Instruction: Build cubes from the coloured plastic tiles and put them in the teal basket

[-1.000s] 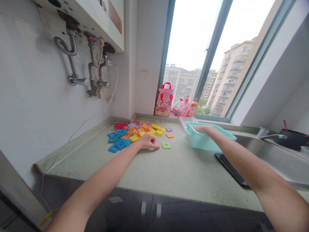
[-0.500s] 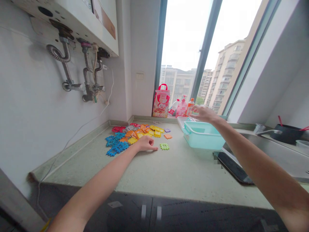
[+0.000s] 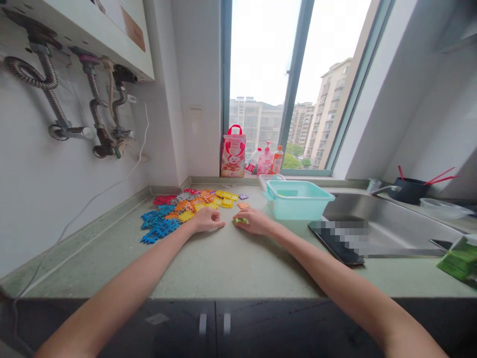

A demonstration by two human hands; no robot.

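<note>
Your right hand [image 3: 254, 222] lay on the counter [image 3: 231, 263] just left of the teal bin [image 3: 298, 205] and a little nearer to you. Its fingers were pinched shut on the green piece [image 3: 240, 220], which sat low against the surface at your fingertips. Your left hand [image 3: 207, 220] rested farther left of the bin, curled into a loose fist with nothing visible inside. The pile of coloured pieces [image 3: 179, 211] spread farther left of the bin again, right beside that fist.

home kitchen | sink [image 3: 391, 223] + faucet [image 3: 378, 188] | wall boiler pipes [image 3: 55, 109]
</note>
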